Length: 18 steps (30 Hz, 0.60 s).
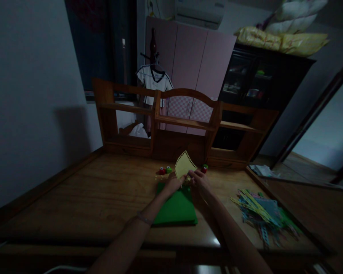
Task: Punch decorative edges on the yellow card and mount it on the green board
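Note:
A thin yellow sheet with a row of small holes along its edges [184, 164] is tilted up above the desk. My left hand [173, 182] is closed on its lower left side. At the lower right edge, the fingers of my right hand [199, 180] are pinched together on the sheet; the fingertips are small and dim here. Beneath my hands lies a stack of green sheets [175, 208]. Small yellow bits [159, 177] are scattered on the desk just left of the hands.
Beyond my hands stand a small red figure [162, 171], a green one [168, 169] and a red-and-green one [205, 168]. A heap of coloured cut strips [263, 209] lies on the right. A wooden shelf unit [185, 123] rises along the back of the desk [111, 190].

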{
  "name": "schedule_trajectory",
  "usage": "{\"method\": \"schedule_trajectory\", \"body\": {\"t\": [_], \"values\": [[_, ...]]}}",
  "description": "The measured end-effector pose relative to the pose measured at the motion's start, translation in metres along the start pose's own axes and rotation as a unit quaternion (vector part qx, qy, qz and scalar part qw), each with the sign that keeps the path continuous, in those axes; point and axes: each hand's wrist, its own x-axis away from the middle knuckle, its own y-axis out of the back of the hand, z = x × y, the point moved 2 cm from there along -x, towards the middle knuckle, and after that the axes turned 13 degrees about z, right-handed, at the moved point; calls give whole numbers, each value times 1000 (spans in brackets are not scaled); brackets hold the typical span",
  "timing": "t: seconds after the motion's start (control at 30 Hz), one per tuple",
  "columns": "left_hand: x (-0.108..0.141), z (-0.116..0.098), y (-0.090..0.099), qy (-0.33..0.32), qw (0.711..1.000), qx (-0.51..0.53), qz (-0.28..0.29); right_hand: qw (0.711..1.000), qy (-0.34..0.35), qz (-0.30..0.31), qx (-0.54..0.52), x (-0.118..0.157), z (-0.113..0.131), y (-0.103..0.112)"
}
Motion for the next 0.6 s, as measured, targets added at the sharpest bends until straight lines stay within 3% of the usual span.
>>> {"method": "schedule_trajectory", "body": {"t": [0.13,0.37,0.6], "values": [[0,-2,1,-56,998,-13,-12,1000,3,5,-19,0,0,-2],[2,-10,1,2,1000,15,-9,1000,13,-5,5,-2,-6,5],[1,-5,0,-14,1000,20,-2,999,21,3,37,1,-3,7]]}}
